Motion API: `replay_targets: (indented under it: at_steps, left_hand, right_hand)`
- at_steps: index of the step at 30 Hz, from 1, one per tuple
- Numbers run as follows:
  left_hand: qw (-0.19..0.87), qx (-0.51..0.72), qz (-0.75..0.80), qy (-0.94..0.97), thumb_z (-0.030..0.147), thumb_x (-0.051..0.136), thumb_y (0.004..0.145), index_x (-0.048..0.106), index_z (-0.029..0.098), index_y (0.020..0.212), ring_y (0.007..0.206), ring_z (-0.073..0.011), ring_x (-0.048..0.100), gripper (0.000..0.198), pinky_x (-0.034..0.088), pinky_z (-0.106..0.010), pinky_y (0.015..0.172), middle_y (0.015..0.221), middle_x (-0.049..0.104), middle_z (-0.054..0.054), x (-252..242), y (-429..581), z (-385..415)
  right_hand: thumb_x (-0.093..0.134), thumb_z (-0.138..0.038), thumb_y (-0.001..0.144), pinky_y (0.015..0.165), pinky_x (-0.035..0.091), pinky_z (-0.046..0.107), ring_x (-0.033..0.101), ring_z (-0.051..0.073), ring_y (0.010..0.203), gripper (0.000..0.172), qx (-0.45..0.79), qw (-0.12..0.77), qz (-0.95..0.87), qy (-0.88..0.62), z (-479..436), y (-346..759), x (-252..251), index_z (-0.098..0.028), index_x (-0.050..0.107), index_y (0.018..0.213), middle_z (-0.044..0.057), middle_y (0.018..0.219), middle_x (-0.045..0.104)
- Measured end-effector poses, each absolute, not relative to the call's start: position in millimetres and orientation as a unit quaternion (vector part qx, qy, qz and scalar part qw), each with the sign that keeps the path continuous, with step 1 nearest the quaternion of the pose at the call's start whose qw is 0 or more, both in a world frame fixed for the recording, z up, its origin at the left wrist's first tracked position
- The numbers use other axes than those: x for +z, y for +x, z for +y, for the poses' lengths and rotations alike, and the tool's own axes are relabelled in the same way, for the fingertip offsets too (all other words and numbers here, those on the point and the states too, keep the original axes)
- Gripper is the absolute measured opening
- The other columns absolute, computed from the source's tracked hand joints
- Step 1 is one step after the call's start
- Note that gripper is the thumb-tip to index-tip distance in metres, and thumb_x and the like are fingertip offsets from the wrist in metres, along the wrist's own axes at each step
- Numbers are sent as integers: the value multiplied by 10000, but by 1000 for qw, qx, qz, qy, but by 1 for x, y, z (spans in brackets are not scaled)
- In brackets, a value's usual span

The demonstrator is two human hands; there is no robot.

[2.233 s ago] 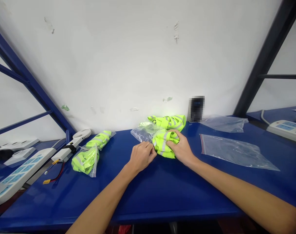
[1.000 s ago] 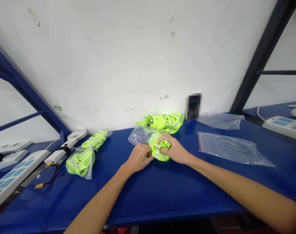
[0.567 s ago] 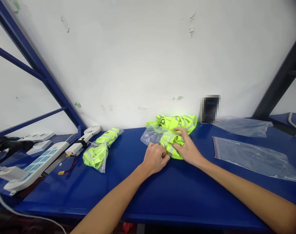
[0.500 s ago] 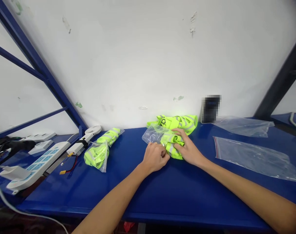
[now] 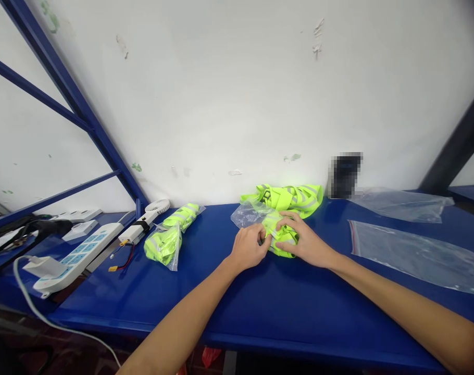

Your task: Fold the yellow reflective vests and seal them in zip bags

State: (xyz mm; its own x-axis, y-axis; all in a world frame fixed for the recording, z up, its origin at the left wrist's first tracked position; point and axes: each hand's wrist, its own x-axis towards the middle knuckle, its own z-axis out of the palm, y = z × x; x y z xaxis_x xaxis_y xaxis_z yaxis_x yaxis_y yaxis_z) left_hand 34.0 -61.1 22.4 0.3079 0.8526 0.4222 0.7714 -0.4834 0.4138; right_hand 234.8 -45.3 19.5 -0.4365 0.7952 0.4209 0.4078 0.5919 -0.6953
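A bundled neon-yellow reflective vest (image 5: 287, 237) with grey stripes lies on the blue table, partly inside a clear plastic bag (image 5: 248, 212). My left hand (image 5: 249, 247) is closed at the bag's near edge, thumb and fingers pinched beside the vest; its fingertips are partly hidden. Around the vest's right side curl the fingers of my right hand (image 5: 305, 242), pressing on the fabric. Just behind, against the wall, another loose yellow vest (image 5: 299, 197) lies folded over itself.
Two bagged yellow vests (image 5: 162, 246) sit to the left, near a white handheld fan (image 5: 158, 206) and a power strip (image 5: 78, 258). A flat zip bag (image 5: 412, 255) and another clear bag (image 5: 403, 202) lie right, by a blurred dark device (image 5: 344, 176) leaning on the wall.
The view has shifted slightly, so the scene sits a little further right. My right hand's fingers have moved a little over the vest; both hands stay at the bundle.
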Motion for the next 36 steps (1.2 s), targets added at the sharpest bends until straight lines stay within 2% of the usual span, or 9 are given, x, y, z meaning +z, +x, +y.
replay_targets:
  at_steps: [5, 10, 17, 21, 24, 25, 28, 32, 36]
  left_hand:
    - [55, 323, 509, 796, 225, 479, 860, 357, 200, 655, 558, -110, 400, 240, 261, -263, 562, 615, 443, 42, 18, 37, -59]
    - [40, 346, 526, 776, 191, 470, 851, 340, 198, 630, 547, -106, 378, 256, 257, -262, 554, 601, 421, 44, 17, 42, -61]
    - [46, 350, 493, 795, 308, 422, 952, 386, 198, 661, 567, -114, 403, 313, 294, -263, 579, 614, 442, 39, 19, 49, -66]
    - [35, 319, 484, 814, 306, 389, 968, 420, 199, 699, 592, -126, 436, 291, 321, -280, 613, 652, 490, 28, 23, 48, -69]
    - [44, 289, 445, 847, 294, 433, 939, 478, 206, 830, 694, -150, 505, 148, 380, -292, 683, 780, 556, 2, 25, 41, -70]
    - [44, 278, 430, 858, 298, 484, 910, 489, 208, 892, 749, -164, 524, 92, 397, -300, 716, 841, 570, -11, 26, 39, -70]
    - [23, 243, 415, 876, 342, 618, 828, 484, 209, 989, 844, -201, 534, 248, 411, -327, 763, 950, 574, -41, 25, 32, -68]
    - [4, 205, 406, 891, 412, 553, 910, 475, 205, 944, 830, -201, 522, 224, 379, -323, 735, 928, 582, -43, 24, 27, -63]
    - [-13, 197, 390, 899, 359, 419, 986, 465, 203, 916, 812, -188, 504, 177, 360, -321, 737, 908, 589, -40, 24, 25, -64]
  right_hand:
    - [596, -185, 759, 1051, 370, 418, 488, 252, 1187, 235, 230, 426, -792, -373, -42, 224, 15, -246, 567, 985, 69, 1158, 457]
    - [546, -144, 740, 1004, 405, 408, 508, 248, 1101, 224, 200, 454, -780, -383, -43, 214, 15, -232, 580, 943, 64, 1067, 453]
    - [520, -145, 748, 918, 443, 397, 549, 251, 988, 192, 131, 493, -762, -399, -44, 215, 17, -229, 579, 911, 58, 973, 495]
    - [526, -160, 732, 916, 445, 388, 571, 254, 1012, 377, 135, 514, -737, -419, -42, 218, 19, -227, 517, 1103, 63, 1058, 567]
    - [513, -179, 747, 919, 446, 394, 563, 263, 1064, 477, 161, 501, -726, -443, -38, 223, 23, -224, 454, 1218, 75, 1153, 574]
    - [499, -190, 768, 915, 448, 401, 561, 266, 1067, 467, 171, 485, -731, -449, -37, 225, 23, -227, 450, 1231, 77, 1165, 572]
    - [450, -250, 858, 916, 447, 438, 557, 275, 1039, 373, 171, 418, -770, -451, -34, 233, 23, -239, 491, 1228, 80, 1122, 575]
    - [451, -318, 918, 953, 434, 473, 546, 283, 1030, 301, 109, 376, -820, -417, -38, 238, 21, -223, 566, 1180, 99, 1047, 557]
    - [553, -368, 895, 984, 460, 430, 506, 284, 1219, 493, 116, 382, -840, -367, -47, 240, 25, -263, 452, 1366, 131, 1369, 410]
